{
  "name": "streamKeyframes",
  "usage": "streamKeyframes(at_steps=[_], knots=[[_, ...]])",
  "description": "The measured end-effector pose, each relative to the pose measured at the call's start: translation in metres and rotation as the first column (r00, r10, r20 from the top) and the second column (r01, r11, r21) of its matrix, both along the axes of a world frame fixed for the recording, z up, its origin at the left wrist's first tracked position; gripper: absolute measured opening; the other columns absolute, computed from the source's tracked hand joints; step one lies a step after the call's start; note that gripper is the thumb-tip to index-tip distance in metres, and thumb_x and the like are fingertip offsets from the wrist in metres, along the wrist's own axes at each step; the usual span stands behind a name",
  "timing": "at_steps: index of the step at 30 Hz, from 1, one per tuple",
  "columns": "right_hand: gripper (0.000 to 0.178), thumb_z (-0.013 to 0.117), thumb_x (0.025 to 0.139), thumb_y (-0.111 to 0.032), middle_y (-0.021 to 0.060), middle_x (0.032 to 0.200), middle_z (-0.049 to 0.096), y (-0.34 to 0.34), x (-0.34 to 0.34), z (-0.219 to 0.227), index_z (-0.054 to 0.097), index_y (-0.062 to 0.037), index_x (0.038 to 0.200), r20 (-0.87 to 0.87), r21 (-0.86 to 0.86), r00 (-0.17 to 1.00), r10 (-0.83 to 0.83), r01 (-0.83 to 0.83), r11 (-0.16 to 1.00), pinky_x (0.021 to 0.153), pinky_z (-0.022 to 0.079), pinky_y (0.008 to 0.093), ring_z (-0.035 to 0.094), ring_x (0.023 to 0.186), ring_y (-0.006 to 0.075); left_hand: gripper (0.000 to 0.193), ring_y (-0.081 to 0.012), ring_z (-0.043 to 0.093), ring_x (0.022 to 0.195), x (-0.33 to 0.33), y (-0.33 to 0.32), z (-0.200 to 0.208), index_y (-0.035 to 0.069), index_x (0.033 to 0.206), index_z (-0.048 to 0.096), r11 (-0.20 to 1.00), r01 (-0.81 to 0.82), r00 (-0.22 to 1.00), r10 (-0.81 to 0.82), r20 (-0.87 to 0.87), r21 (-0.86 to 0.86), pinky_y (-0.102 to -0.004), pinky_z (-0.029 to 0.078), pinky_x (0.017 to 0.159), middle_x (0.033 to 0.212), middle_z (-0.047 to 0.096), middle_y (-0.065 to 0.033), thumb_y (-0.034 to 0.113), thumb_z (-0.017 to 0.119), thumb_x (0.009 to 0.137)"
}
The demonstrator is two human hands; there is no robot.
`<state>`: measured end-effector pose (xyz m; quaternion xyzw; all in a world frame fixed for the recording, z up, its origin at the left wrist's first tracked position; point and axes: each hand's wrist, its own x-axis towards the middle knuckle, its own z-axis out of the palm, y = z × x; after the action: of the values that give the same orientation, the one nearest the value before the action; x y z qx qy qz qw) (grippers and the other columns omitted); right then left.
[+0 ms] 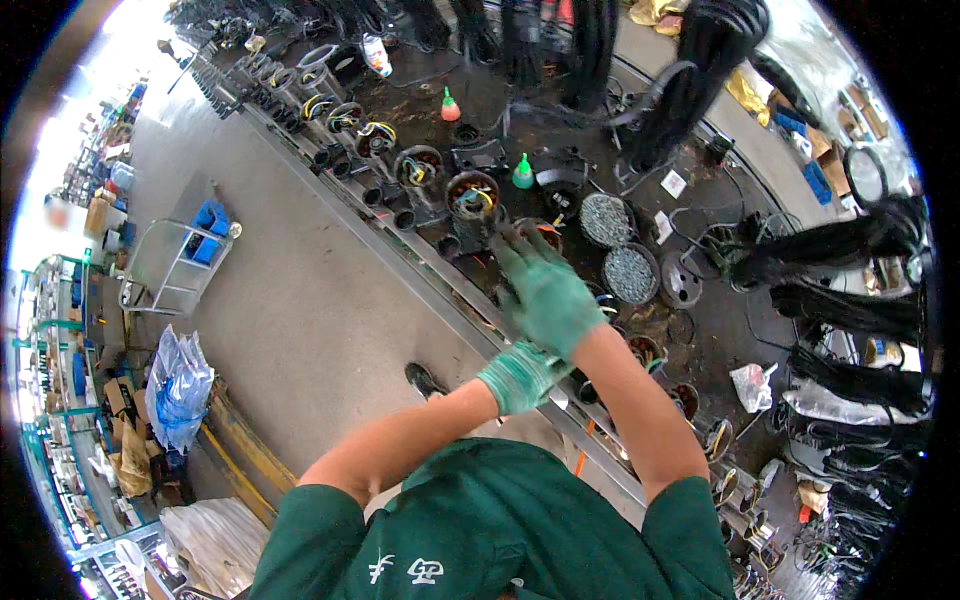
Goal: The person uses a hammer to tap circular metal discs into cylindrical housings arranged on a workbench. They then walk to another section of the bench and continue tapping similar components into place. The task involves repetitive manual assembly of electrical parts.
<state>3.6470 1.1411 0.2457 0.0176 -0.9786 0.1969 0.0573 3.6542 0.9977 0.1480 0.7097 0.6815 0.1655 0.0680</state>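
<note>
Both my hands wear green knitted gloves. My right hand (pixel 550 297) reaches over the workbench with its fingers stretched out and slightly blurred. Its fingertips lie by a round housing with orange wires (pixel 541 234), partly covering it; I cannot tell whether they touch. My left hand (pixel 522 379) is below it at the bench edge, close to the right wrist. Its fingers are mostly hidden there. Just beyond the right fingertips stands another dark cylindrical housing with coloured wires (pixel 472 196). More such housings run in a row along the bench edge.
Two round trays of small grey fasteners, an upper one (pixel 606 220) and a lower one (pixel 631 274), sit right of my hands. Beyond are a green bottle (pixel 523 172) and a red bottle (pixel 450 105). Black cable bundles (pixel 690 90) hang over the bench. A trolley (pixel 180 265) stands left.
</note>
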Motion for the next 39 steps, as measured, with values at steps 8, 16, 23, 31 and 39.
streamKeyframes(at_steps=[8, 16, 23, 31, 39], knots=[[0.075, 0.067, 0.091, -0.024, 0.0174, 0.163, 0.038, -0.03, -0.093, -0.06, 0.038, -0.0058, 0.157, 0.131, 0.276, 0.991, 0.001, -0.037, 0.96, 0.127, 0.022, 0.054, 0.029, 0.154, 0.0386, 0.06, -0.0382, 0.044, 0.145, -0.037, -0.013, -0.037, 0.004, 0.139, 0.06, 0.96, 0.18, 0.982, -0.189, 0.025, 0.215, -0.0543, 0.032, 0.122, 0.152, 0.051, -0.0186, 0.03, 0.06, 0.085], [0.084, 0.068, 0.085, -0.02, 0.0174, 0.163, 0.038, -0.033, -0.093, -0.055, 0.034, -0.0083, 0.161, 0.258, 0.399, 0.963, -0.08, -0.03, 0.916, 0.127, 0.019, 0.0552, 0.028, 0.155, 0.0381, 0.06, -0.0377, 0.035, 0.152, -0.245, -0.117, 0.003, 0.002, 0.139, 0.06, 0.994, -0.104, 0.972, 0.098, 0.213, 0.016, -0.0544, 0.028, 0.124, 0.154, 0.051, -0.0187, 0.024, 0.065, 0.084], [0.089, 0.075, 0.076, -0.02, 0.0177, 0.165, 0.034, -0.045, -0.106, -0.051, 0.04, -0.0065, 0.157, 0.296, 0.419, 0.947, -0.127, -0.009, 0.908, 0.128, 0.017, 0.0558, 0.024, 0.156, 0.0409, 0.087, -0.0372, 0.028, 0.155, -0.428, -0.136, 0.002, 0.005, 0.164, 0.026, 0.908, -0.419, 0.886, 0.41, -0.219, 0.002, -0.0546, 0.023, 0.126, 0.17, 0.026, -0.017, 0.028, 0.066, 0.09], [0.069, 0.071, 0.079, -0.012, 0.0201, 0.139, 0.061, -0.056, -0.145, -0.01, 0.055, -0.0085, 0.146, 0.411, 0.282, 0.877, -0.251, 0.14, 0.949, 0.115, 0.041, 0.0498, 0.054, 0.132, 0.039, 0.081, -0.0364, 0.022, 0.158, -0.439, -0.134, -0.011, 0.005, 0.16, 0.037, 0.945, -0.324, 0.923, 0.326, -0.204, 0.048, -0.0545, 0.018, 0.127, 0.171, 0.025, -0.0156, 0.031, 0.065, 0.088], [0.057, 0.067, 0.088, -0.013, 0.0223, 0.137, 0.062, -0.153, -0.414, 0.026, 0.056, -0.0062, 0.144, -0.014, 0.012, 0.998, 0.056, -0.056, 0.998, 0.108, 0.048, 0.0475, 0.057, 0.128, 0.0406, 0.058, -0.0374, 0.044, 0.143, -0.458, -0.138, -0.003, 0.009, 0.146, 0.055, 0.968, -0.207, 0.972, 0.188, -0.143, -0.139, -0.0534, 0.036, 0.118, 0.152, 0.051, -0.0153, 0.026, 0.062, 0.091]])
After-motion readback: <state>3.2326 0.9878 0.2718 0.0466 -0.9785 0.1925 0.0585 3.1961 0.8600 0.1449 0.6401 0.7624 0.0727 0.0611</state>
